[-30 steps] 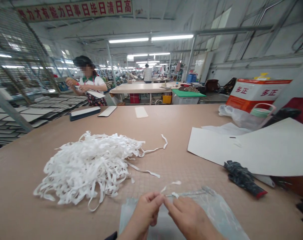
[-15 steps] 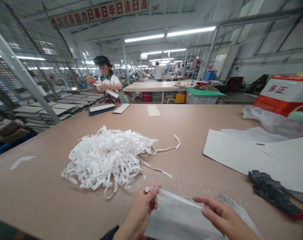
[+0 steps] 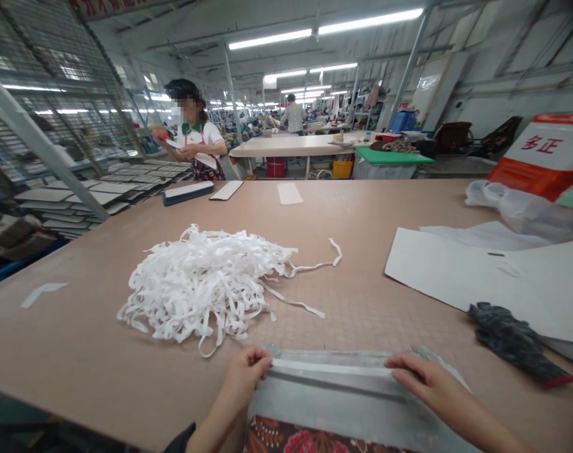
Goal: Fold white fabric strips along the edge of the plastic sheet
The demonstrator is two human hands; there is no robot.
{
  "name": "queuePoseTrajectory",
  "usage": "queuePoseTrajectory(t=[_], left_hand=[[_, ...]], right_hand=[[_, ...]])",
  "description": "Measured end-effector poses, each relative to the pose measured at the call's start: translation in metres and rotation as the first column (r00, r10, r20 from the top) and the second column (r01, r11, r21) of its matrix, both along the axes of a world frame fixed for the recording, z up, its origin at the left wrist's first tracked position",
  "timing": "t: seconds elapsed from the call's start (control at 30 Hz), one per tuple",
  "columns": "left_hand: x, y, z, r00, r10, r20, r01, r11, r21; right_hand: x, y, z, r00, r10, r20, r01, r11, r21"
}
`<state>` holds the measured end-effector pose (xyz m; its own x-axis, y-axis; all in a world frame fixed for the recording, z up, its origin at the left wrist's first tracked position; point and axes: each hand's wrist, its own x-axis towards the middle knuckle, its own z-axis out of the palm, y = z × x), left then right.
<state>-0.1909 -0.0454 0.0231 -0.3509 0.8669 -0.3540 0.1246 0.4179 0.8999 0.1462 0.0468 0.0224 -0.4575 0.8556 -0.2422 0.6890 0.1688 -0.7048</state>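
A grey plastic sheet (image 3: 343, 402) lies at the near edge of the table. A narrow white strip (image 3: 329, 366) runs along its top edge. My left hand (image 3: 246, 371) pinches the strip's left end with curled fingers. My right hand (image 3: 421, 377) presses fingers flat on the strip's right end. A big heap of white strips (image 3: 206, 283) lies just beyond my left hand.
The brown table (image 3: 371, 214) carries large white sheets (image 3: 485, 277) and a dark folded object (image 3: 513, 340) at the right, a clear bag (image 3: 513, 211) and a red-white box (image 3: 541, 154). A person (image 3: 194, 141) works at the far left corner by stacked boards (image 3: 79, 201).
My hands have drawn apart, pulling the strip straight and lowering it onto the sheet's top edge. The camera has tilted down and turned a little.
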Motion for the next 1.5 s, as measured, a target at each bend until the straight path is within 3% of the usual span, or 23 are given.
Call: queuePoseTrajectory(t=[0.07,0.17,0.3,0.47,0.77,0.97,1.03,1.13,1.3,1.4,1.5], left_hand=[[-0.002,-0.002,-0.002,0.984,-0.056,-0.168,0.063,0.997,0.037],[0.000,-0.002,-0.007,0.892,-0.161,-0.422,0.191,0.981,0.030],[0.006,0.000,-0.013,0.788,-0.269,-0.554,0.280,0.958,-0.067],[0.009,0.005,-0.011,0.713,-0.303,-0.632,0.271,0.951,-0.150],[0.010,0.009,-0.011,0.666,-0.338,-0.665,0.263,0.941,-0.215],[0.011,0.009,-0.010,0.615,-0.363,-0.700,0.281,0.930,-0.235],[0.015,0.008,-0.010,0.541,-0.372,-0.754,0.297,0.924,-0.243],[0.021,0.006,-0.006,0.324,-0.364,-0.873,0.348,0.904,-0.248],[0.029,0.003,-0.001,-0.025,-0.434,-0.901,0.525,0.761,-0.381],[0.030,-0.001,-0.004,-0.153,-0.394,-0.906,0.565,0.718,-0.407],[0.033,-0.005,-0.011,-0.220,-0.346,-0.912,0.579,0.706,-0.407]], right_hand=[[0.000,0.001,-0.009,0.999,-0.010,0.045,0.007,0.999,0.053],[0.001,0.003,-0.021,0.996,-0.032,0.086,0.024,0.995,0.099],[0.003,0.004,-0.027,0.993,-0.050,0.107,0.041,0.996,0.082],[0.001,0.005,-0.024,0.994,-0.055,0.093,0.052,0.998,0.036],[0.004,0.009,-0.029,0.992,-0.088,0.087,0.095,0.992,-0.081],[0.005,0.013,-0.029,0.994,-0.090,0.058,0.090,0.996,0.002],[0.004,0.014,-0.029,0.991,-0.106,0.083,0.105,0.994,0.017],[0.001,0.014,-0.029,0.981,-0.126,0.146,0.122,0.992,0.036],[-0.006,0.013,-0.020,0.962,-0.133,0.237,0.121,0.990,0.067],[-0.008,0.013,-0.015,0.953,-0.132,0.274,0.118,0.991,0.066],[-0.010,0.014,-0.012,0.942,-0.144,0.302,0.127,0.989,0.074]])
